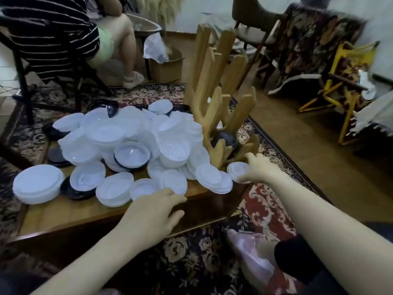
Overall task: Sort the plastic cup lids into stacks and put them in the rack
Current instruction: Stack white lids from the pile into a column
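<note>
A big heap of clear white plastic lids [131, 137] covers the low wooden table [63, 211], with a few black lids [76, 191] mixed in. A tall wooden rack [219, 86] of upright slats stands at the table's right end, and a dark lid [226, 140] sits low between its slats. My right hand [258, 167] grips a small white lid [237, 170] at the rack's foot. My left hand [155, 213] rests spread on the table's front edge, just below a small white lid [143, 188], holding nothing.
A seated person in a striped top [49, 33] is at the back left on a chair. A cardboard box [167, 67] with a plastic bag stands behind the table. A yellow folding frame [344, 92] and draped chairs stand at the right. A patterned rug [191, 256] lies underfoot.
</note>
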The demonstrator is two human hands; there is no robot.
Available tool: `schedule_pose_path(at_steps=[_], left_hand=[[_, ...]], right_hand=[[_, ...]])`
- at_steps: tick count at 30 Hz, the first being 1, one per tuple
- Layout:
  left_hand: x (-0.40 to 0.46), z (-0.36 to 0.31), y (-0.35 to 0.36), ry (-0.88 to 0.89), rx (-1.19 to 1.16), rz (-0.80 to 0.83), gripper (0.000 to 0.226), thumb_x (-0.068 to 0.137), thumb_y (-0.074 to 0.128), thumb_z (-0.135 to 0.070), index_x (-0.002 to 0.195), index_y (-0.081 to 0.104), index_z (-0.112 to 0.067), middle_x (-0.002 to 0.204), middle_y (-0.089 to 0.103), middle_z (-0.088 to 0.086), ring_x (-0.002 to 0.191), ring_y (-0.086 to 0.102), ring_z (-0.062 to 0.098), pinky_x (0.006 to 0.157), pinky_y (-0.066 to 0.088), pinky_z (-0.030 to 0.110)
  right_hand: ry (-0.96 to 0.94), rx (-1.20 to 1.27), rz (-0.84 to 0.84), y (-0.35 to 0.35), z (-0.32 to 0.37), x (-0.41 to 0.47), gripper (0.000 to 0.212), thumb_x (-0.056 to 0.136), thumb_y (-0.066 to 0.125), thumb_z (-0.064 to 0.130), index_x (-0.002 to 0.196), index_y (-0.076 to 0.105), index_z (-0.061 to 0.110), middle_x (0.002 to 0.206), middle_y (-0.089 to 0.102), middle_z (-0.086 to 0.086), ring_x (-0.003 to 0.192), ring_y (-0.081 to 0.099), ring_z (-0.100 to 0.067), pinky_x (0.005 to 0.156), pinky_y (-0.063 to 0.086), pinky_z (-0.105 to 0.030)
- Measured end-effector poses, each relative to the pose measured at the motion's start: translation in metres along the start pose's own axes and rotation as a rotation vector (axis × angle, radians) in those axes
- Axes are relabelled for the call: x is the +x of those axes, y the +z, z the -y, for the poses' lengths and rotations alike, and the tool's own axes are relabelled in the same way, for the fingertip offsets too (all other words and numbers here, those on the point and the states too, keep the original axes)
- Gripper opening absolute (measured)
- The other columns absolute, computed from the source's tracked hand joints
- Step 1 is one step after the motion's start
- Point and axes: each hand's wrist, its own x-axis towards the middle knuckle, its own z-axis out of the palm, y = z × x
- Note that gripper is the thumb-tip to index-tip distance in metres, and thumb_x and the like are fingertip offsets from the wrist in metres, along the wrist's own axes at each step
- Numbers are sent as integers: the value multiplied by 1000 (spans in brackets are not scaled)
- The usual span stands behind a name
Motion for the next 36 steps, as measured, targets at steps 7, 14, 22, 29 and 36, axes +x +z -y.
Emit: schedule_pose_path(at_steps=[7, 14, 22, 29, 36], left_hand=[[15, -1, 18, -2, -98, 66, 41, 103, 42, -46, 143, 44, -43, 133, 51, -23, 115, 54, 1, 92, 41, 17], [4, 15, 23, -40, -102, 115, 39, 102, 42, -49, 140, 46, -46, 124, 50, -27, 108, 53, -3, 86, 42, 13], [13, 12, 32, -58, -90, 170, 39, 103, 42, -46, 141, 46, -44, 129, 50, -25, 115, 54, -1, 92, 44, 18], [12, 10, 34, -68, -80, 200, 38, 103, 44, -45, 141, 49, -41, 129, 51, -25, 115, 54, -1, 93, 45, 20], [37, 4, 47, -270, -624, 202, 35, 98, 58, -30, 133, 60, -30, 121, 63, -14, 107, 59, -2, 97, 48, 22]], right_hand=[[25, 345, 61, 26, -7, 20, 113, 74, 81, 47, 154, 12, 8, 158, 20, -17, 142, 30, -35, 109, 38, -49], [49, 559, 60, 23, -9, 30, 95, 77, 82, 33, 150, 27, 5, 152, 35, -12, 136, 39, -30, 105, 41, -42], [101, 636, -59, 33, -4, 24, 82, 77, 82, 21, 144, 35, 9, 145, 26, -15, 130, 36, -33, 88, 37, -34], [153, 878, -176, 38, 1, 8, 82, 77, 81, 12, 146, 36, 15, 145, 23, -12, 114, 40, -25, 88, 38, -33], [214, 1015, -264, 34, 5, -6, 73, 81, 76, 4, 143, 40, 20, 144, 22, -10, 123, 43, -33, 86, 35, -31]])
